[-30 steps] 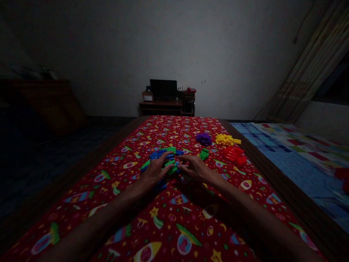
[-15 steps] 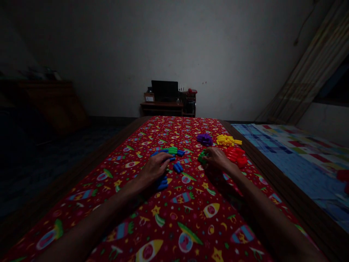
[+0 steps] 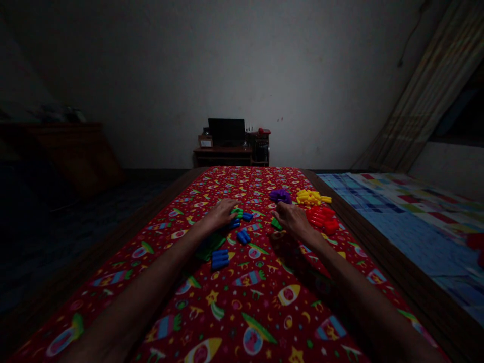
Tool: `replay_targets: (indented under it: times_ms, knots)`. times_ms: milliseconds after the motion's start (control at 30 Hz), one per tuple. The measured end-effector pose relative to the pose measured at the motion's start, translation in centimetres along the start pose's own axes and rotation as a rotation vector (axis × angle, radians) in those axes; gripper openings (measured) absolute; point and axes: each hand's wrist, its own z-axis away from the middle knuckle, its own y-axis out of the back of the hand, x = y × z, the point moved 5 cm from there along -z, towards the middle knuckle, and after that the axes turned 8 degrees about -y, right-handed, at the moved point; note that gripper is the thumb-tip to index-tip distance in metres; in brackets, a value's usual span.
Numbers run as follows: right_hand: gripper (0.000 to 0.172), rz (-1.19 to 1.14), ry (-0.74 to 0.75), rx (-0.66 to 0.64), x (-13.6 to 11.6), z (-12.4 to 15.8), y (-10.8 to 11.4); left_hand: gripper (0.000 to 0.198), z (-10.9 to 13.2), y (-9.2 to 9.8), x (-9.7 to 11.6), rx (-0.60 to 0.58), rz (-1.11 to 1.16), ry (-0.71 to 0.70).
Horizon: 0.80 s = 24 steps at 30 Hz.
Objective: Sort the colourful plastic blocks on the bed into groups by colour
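My left hand [image 3: 221, 214] is closed, its fingertips at a small green plastic stick [image 3: 237, 212] in a cluster with blue sticks [image 3: 247, 217]. Its palm hides part of this cluster. Closer to me lie two more groups: a small blue bunch [image 3: 244, 237] and a row of blue sticks [image 3: 220, 259]. My right hand [image 3: 293, 219] has its fingers curled down over a green pile [image 3: 277, 223], just in front of the purple pile [image 3: 280, 195]. What its fingertips hold, if anything, is hidden.
Yellow sticks [image 3: 312, 197] and red sticks [image 3: 322, 220] are heaped beyond and right of my right hand. A red patterned cloth [image 3: 257, 297] covers the long table. A monitor [image 3: 227, 132] stands on a desk by the wall; a bed [image 3: 378, 217] is at right.
My left hand has moved away from me and slightly left, uncovering the near blue row. My right hand has shifted slightly, and less of the green pile shows. The view has tilted slightly up.
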Motion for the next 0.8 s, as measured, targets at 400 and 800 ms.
replay_targets:
  times_ms: [400, 800]
  knots:
    - [0.028, -0.265, 0.183, 0.039, -1.2, 0.4, -1.6, 0.044, -1.8, -0.4, 2.8, 0.042, 0.222, 0.020]
    - [0.023, -0.407, 0.059, 0.032, 0.0, -0.6, -1.7, 0.040, -1.9, -1.7, 3.0, 0.124, 0.208, -0.032]
